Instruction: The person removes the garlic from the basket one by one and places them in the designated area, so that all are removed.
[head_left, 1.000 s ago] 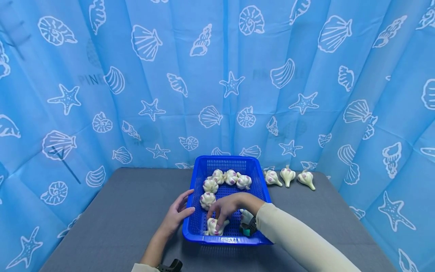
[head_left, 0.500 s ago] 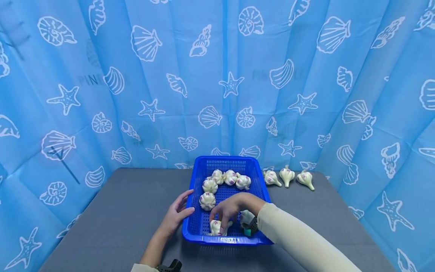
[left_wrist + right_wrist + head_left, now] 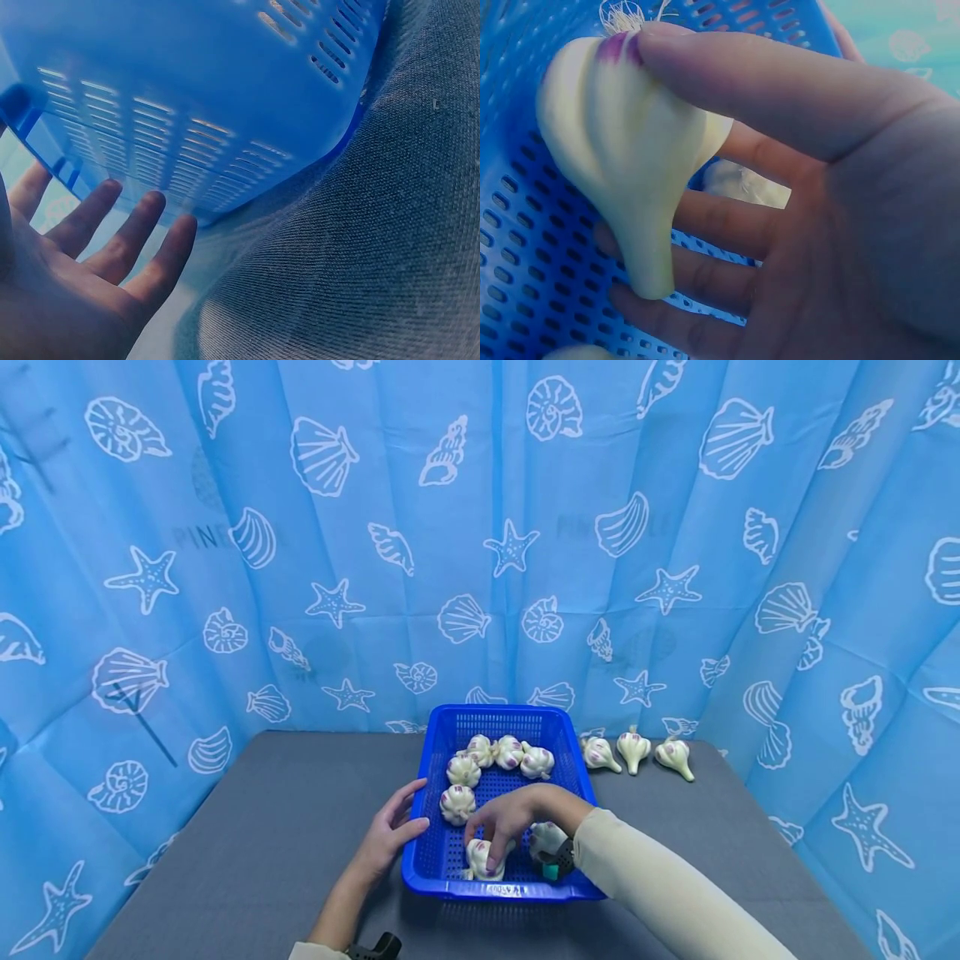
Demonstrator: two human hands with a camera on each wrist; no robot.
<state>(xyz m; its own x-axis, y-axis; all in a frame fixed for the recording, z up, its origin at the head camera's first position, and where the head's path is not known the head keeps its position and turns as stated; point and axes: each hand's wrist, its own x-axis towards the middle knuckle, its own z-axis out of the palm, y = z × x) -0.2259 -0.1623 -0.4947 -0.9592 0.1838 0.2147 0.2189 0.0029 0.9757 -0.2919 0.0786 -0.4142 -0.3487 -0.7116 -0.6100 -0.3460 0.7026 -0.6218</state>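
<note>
My right hand (image 3: 506, 820) is inside the blue plastic basket (image 3: 422, 860), holding a garlic bulb (image 3: 483, 860) near the front wall. In the right wrist view the thumb presses this bulb by its root end, and the other fingers reach behind it; its pale stem points down. My left hand (image 3: 388, 833) rests at the basket's left side, thumb at the rim. Its fingers (image 3: 142, 225) lie fairly straight along the slotted outer wall in the left wrist view. Another garlic bulb (image 3: 545, 839) sits under my right wrist, partly hidden by the dark wrist strap.
Several garlic bulbs curve along the basket's left and back, among them a left bulb (image 3: 457, 804) and a back bulb (image 3: 537, 762). Three more lie on the grey table (image 3: 300, 810) right of the basket, including an outer bulb (image 3: 675, 757). A blue shell-patterned curtain (image 3: 510, 652) hangs behind.
My right hand has shifted slightly right with the garlic bulb, and the bulb has turned so less of its stem shows in the head view. The left hand stays on the basket.
</note>
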